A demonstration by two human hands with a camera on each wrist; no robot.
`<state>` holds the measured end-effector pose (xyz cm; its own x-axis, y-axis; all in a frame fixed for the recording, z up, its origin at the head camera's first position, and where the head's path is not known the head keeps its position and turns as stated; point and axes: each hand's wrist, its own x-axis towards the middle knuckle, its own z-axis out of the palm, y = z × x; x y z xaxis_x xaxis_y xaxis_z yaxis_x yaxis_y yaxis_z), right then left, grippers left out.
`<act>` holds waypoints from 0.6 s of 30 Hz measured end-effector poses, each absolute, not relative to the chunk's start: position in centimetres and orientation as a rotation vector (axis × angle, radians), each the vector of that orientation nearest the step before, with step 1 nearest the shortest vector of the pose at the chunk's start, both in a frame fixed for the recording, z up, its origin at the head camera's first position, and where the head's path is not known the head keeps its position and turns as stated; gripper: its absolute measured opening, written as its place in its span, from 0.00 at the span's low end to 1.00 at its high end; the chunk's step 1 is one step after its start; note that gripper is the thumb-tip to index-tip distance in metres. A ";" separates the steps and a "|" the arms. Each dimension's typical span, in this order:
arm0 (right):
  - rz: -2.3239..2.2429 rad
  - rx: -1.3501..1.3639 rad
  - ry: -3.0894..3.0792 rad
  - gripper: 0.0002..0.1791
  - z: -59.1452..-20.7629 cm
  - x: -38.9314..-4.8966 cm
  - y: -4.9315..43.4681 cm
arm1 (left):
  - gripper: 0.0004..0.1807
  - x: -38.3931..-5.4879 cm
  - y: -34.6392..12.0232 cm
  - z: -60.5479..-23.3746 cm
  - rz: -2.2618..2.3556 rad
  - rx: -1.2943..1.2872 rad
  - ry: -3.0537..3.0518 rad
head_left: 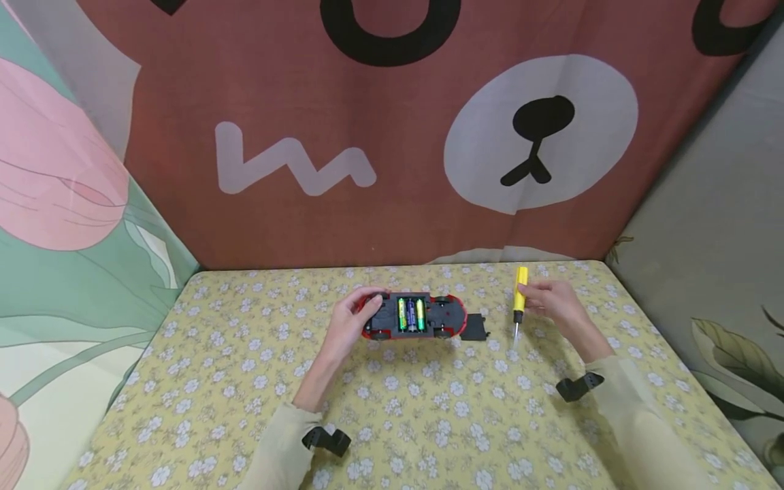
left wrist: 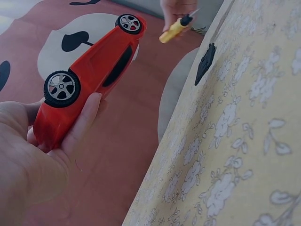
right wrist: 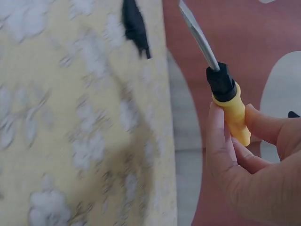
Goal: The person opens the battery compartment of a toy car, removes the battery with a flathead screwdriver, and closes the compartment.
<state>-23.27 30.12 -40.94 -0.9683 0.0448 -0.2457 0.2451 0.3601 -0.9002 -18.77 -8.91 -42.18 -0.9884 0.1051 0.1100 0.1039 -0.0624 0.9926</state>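
Toy car point(head_left: 447, 314) in your left hand point(head_left: 350, 321), screwdriver point(head_left: 520, 282) in your right hand point(head_left: 556, 304)

Logged left to right, car as landmark. Your left hand is at the car's left end, grasping it: thumb over the dark underside, and, per the left wrist view, a finger along the red side near the window. The car is off the floral cloth point(head_left: 392, 415), underside facing the head camera. Mid-car, three batteries point(head_left: 411, 315) sit exposed side by side, the middle one dark, the outer two greenish. Just beside the car's right end, a black panel point(head_left: 473, 328) lies on the cloth. Farther right of the car, well apart from it, is the screwdriver: yellow handle, black collar, metal blade pointing to your side. Your right hand pinches its handle between thumb and fingers; none of these fingers touches the car. Beyond the car stands the bear-print backdrop point(head_left: 306, 224).
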 end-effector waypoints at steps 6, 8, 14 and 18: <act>-1.613 0.233 2.435 0.30 -42.3 -23.1 30.9 | 0.16 -18.7 -8.9 -42.2 2.290 0.210 2.139; -1.572 0.235 2.449 0.27 -42.6 -23.0 31.0 | 0.16 -18.7 -8.9 -42.2 2.286 0.202 2.150; -1.528 0.250 2.437 0.25 -43.3 -22.9 31.1 | 0.16 -18.8 -8.9 -42.1 2.290 0.192 2.156; -1.498 0.247 2.449 0.25 -43.6 -22.8 31.2 | 0.16 -18.7 -8.9 -42.1 2.295 0.179 2.144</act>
